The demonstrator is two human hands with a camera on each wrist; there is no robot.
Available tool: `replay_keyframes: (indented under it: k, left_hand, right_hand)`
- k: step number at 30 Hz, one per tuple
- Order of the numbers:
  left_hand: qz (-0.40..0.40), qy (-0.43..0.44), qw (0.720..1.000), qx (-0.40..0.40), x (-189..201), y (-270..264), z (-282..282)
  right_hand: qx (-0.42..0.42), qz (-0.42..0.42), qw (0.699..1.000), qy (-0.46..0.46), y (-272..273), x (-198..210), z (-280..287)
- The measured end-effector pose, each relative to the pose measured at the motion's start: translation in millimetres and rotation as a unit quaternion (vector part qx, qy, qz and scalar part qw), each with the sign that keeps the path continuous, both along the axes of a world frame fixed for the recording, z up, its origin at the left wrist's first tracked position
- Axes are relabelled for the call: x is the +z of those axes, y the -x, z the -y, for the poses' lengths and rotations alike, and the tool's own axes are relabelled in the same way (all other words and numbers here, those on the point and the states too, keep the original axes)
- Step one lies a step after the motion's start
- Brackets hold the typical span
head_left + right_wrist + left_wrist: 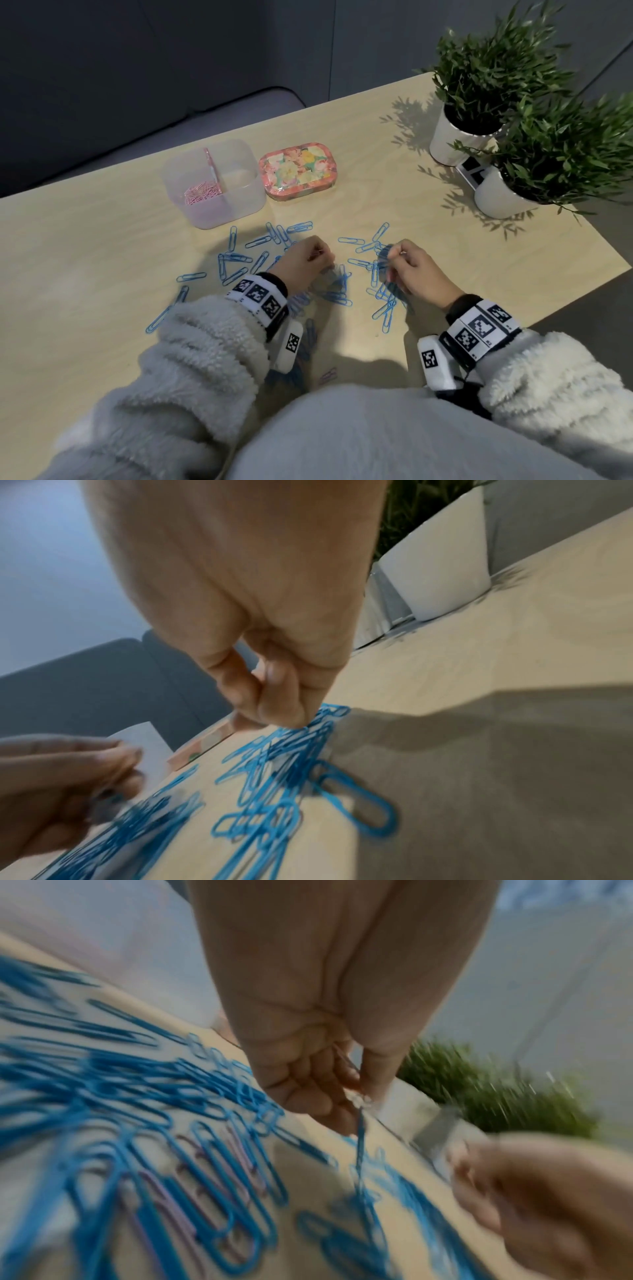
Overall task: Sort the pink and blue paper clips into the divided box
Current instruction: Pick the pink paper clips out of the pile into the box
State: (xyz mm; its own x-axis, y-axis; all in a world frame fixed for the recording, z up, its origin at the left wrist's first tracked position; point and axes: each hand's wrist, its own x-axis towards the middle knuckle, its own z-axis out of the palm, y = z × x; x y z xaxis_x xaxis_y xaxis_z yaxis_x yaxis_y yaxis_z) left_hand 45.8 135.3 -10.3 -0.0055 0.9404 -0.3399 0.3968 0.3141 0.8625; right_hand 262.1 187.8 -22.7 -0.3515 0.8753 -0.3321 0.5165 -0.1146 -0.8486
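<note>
A clear divided box [239, 205] stands at the back of the table, with pink clips [202, 196] in its left half. Its right half looks bare. Blue clips [239, 260] lie scattered across the wood in front of it. My left hand [320, 255] is curled above the pile. In the left wrist view it [356, 1093] pinches a pale pink clip [358, 1099], and a blue clip [359, 1148] dangles from that one. My right hand [394, 255] pinches a bunch of blue clips [301, 739] that reaches down to the table. Several pink clips [192, 1204] lie mixed under blue ones.
A floral tin [297, 174] sits right of the box. Two potted plants [486, 85] [561, 154] stand at the back right, with a small card between them. A lone pink clip [329, 373] lies near my body. The table edge runs close on the right.
</note>
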Motion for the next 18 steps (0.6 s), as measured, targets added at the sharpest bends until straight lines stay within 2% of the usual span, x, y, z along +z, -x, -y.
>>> replay_keyframes:
  k: [2, 4, 5, 7, 9, 11, 16, 18]
  left_hand:
    - [0.058, -0.006, 0.997, 0.043, 2, 18, 11]
    - [0.109, -0.012, 0.99, 0.086, 3, 29, 15]
    - [0.127, -0.008, 0.986, 0.104, 3, 34, 18]
    - [0.142, -0.001, 0.98, 0.141, 1, 46, 27]
    - [0.168, 0.008, 0.969, 0.18, -3, 56, 38]
    - [0.199, 0.027, 0.957, 0.208, -5, 63, 47]
    - [0.208, 0.059, 0.951, 0.223, -5, 68, 60]
    - [0.212, 0.06, 0.948, 0.228, -4, 68, 61]
  right_hand:
    - [0.001, -0.035, 0.999, 0.038, 8, 0, 2]
    - [0.008, -0.041, 0.998, 0.036, 14, -1, 3]
    - [0.024, -0.03, 0.999, 0.025, 19, -1, 4]
    - [0.111, 0.02, 0.993, -0.023, 36, -1, 10]
    - [0.213, 0.078, 0.971, -0.073, 55, 1, 21]
    - [0.277, 0.13, 0.943, -0.133, 72, 4, 34]
    - [0.356, 0.181, 0.895, -0.2, 101, 1, 51]
    - [0.354, 0.195, 0.893, -0.199, 99, -2, 47]
